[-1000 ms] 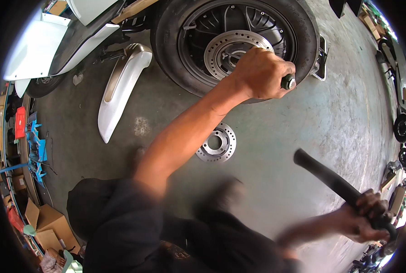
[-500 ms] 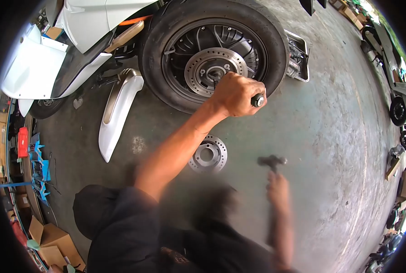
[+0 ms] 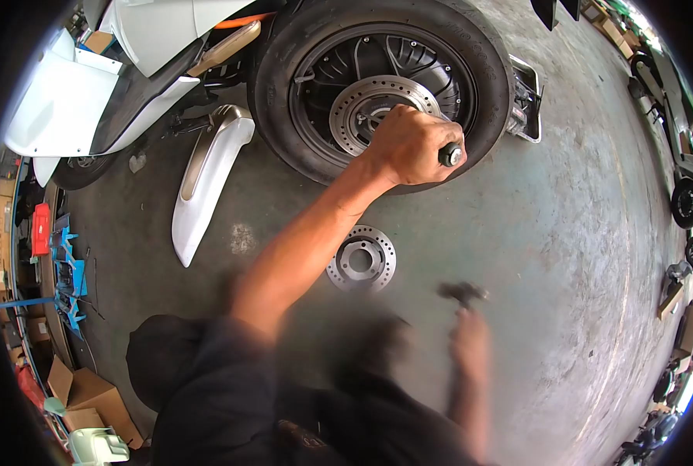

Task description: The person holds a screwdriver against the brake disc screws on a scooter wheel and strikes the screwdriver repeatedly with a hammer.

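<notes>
My left hand (image 3: 415, 147) is closed around a black-handled, screwdriver-like tool (image 3: 450, 154) with a metal cap on its butt end. That fist is in front of the brake disc (image 3: 346, 99) on a motorcycle wheel (image 3: 283, 138), hiding the tool's tip and part of the hub. Lower right, my right hand (image 3: 470, 340) grips a hammer (image 3: 464, 293), blurred by motion and apart from the capped end. A loose brake disc (image 3: 385, 262) lies flat on the floor below my left forearm.
White body panels (image 3: 59, 113) of the motorcycle are at upper left. A white fender (image 3: 206, 194) lies on the floor. Beyond the wheel sits a metal tray (image 3: 533, 132) with parts. Cardboard boxes (image 3: 98, 404) stand at lower left; more vehicles line the right side.
The view has shifted slightly, so the wheel and loose disc appear farther right. My right hand and the hammer have moved a little lower. The left hand keeps its grip on the tool.
</notes>
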Demonstrator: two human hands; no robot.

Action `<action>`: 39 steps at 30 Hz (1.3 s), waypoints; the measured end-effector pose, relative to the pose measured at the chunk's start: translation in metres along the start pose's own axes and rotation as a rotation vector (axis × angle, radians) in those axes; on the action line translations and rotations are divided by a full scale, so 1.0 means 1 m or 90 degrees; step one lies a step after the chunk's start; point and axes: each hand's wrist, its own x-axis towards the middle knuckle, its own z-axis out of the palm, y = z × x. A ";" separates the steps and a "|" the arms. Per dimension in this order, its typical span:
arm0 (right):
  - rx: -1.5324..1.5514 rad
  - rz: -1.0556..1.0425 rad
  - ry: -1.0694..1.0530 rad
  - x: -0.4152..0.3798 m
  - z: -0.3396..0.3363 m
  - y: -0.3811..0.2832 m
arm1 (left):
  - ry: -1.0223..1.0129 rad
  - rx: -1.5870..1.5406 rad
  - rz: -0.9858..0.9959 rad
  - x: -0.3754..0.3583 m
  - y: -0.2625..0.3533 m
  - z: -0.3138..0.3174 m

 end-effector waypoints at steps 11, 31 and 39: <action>0.340 -0.417 0.138 -0.007 -0.011 -0.111 | -0.004 0.001 -0.005 0.002 -0.002 0.001; 0.519 -0.826 0.657 -0.072 -0.160 -0.166 | -0.006 -0.015 -0.077 0.007 -0.008 0.003; -0.109 -0.401 0.332 0.024 -0.048 -0.091 | -0.009 0.007 -0.052 -0.002 0.004 0.011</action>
